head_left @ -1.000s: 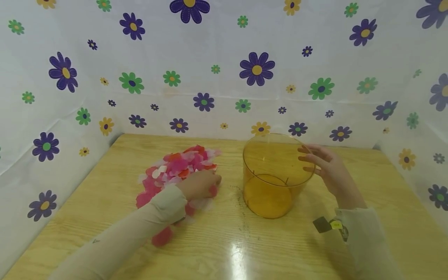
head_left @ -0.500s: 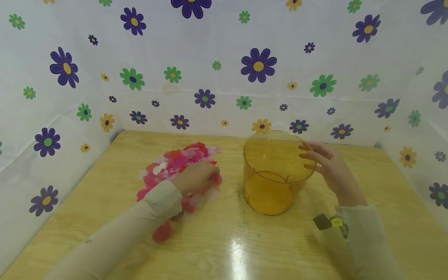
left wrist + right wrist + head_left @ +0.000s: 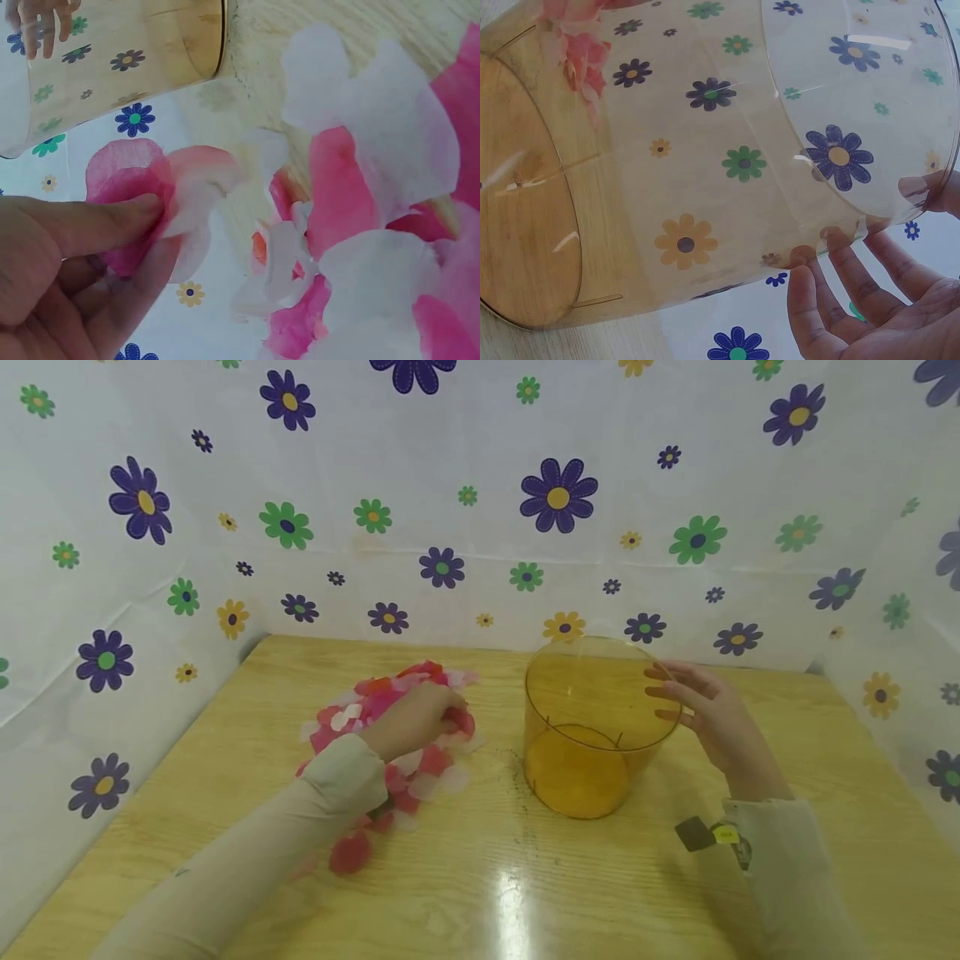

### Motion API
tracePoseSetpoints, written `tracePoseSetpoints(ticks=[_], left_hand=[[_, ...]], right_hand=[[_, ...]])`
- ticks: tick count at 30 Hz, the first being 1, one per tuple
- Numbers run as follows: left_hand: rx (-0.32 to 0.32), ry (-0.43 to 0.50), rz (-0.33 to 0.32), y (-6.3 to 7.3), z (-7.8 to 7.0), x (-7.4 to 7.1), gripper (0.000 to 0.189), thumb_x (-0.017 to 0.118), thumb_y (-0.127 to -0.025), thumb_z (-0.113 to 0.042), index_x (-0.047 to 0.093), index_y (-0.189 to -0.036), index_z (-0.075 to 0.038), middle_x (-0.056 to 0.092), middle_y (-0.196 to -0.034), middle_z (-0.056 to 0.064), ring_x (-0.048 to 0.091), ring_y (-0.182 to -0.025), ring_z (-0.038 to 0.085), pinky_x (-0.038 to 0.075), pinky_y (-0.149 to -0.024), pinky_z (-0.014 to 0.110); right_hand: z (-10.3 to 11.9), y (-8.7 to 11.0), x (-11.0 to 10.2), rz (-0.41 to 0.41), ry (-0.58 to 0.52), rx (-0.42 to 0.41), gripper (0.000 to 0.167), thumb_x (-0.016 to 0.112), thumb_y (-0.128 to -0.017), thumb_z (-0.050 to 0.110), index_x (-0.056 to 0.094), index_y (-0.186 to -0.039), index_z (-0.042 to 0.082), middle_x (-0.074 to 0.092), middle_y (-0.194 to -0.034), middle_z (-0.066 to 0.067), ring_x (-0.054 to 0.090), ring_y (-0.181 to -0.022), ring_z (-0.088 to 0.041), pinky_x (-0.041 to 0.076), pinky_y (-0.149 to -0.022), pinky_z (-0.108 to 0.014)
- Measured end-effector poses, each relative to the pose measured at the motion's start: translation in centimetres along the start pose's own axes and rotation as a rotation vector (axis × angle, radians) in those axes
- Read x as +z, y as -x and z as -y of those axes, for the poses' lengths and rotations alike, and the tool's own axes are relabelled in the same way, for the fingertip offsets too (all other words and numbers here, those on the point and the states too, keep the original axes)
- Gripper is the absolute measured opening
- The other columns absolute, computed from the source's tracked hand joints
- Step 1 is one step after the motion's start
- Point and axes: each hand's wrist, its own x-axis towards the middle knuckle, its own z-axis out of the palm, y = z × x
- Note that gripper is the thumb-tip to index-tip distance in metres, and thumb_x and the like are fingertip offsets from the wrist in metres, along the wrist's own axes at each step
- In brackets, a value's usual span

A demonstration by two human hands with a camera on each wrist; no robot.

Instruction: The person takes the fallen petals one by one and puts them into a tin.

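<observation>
Thumb and fingertips of my left hand (image 3: 412, 720) pinch a few thin pink and whitish artificial petals (image 3: 129, 180). This hand is over the right side of a loose heap of pink, red and white petals (image 3: 435, 762), partly hiding it in the head view. To the right stands a clear amber, cylindrical container (image 3: 577, 789), upright on the table, with no petals visible in it. My right hand (image 3: 723, 722) rests its extended fingers along the container's right side near the rim, and the fingertips show tinted through the wall.
The wooden table (image 3: 480, 885) meets a white flower-printed cloth (image 3: 465, 435) at the back and sides. A stray red petal (image 3: 351, 853) lies at the heap's near end. A dark square tag (image 3: 695, 833) hangs by the right sleeve.
My left hand has risen slightly away from the heap with petals between its fingers, uncovering more pale and pink ones beneath. The right hand and container keep their places; the head view tilts slightly.
</observation>
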Motion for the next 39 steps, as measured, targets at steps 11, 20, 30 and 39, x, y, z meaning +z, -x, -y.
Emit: tracePoseSetpoints(ticks=[11, 20, 30, 39], left_hand=[[-0.018, -0.136, -0.074, -0.1, -0.7, -0.4, 0.013, 0.065, -0.087, -0.010, 0.073, -0.097, -0.012, 0.071, -0.091, 0.000, 0.060, -0.082, 0.018, 0.052, -0.082, 0.031], [-0.074, -0.029, -0.046, -0.9, -1.9, -3.1, 0.016, 0.069, -0.084, -0.009, 0.073, -0.099, -0.009, 0.071, -0.096, 0.004, 0.059, -0.085, 0.020, 0.053, -0.078, 0.031], [0.115, -0.039, -0.181, -1.6, -6.8, -6.7, 0.015, 0.071, -0.084, -0.016, 0.073, -0.098, -0.014, 0.072, -0.092, 0.000, 0.060, -0.079, 0.015, 0.053, -0.075, 0.026], [0.273, -0.114, -0.161, -2.9, -12.2, -7.1, 0.013, 0.068, -0.086, -0.018, 0.071, -0.098, -0.013, 0.071, -0.094, -0.001, 0.059, -0.081, 0.014, 0.050, -0.078, 0.025]], right_hand=[[0.0, 0.3, 0.0, -0.016, 0.008, 0.004, 0.022, 0.051, -0.097, 0.021, 0.057, -0.119, 0.023, 0.060, -0.115, 0.018, 0.058, -0.103, -0.002, 0.050, -0.083, -0.018], [0.0, 0.2, -0.1, -0.002, -0.027, -0.027, 0.022, 0.049, -0.098, 0.017, 0.059, -0.116, 0.024, 0.061, -0.114, 0.017, 0.059, -0.101, -0.002, 0.051, -0.082, -0.019], [0.0, 0.3, -0.3, -0.004, 0.017, -0.013, 0.023, 0.049, -0.098, 0.020, 0.056, -0.120, 0.022, 0.060, -0.116, 0.017, 0.058, -0.103, -0.001, 0.050, -0.083, -0.019], [0.3, 0.2, -0.1, -0.021, 0.055, 0.008, 0.027, 0.050, -0.097, 0.023, 0.053, -0.124, 0.019, 0.058, -0.117, 0.016, 0.057, -0.105, -0.003, 0.049, -0.084, -0.018]])
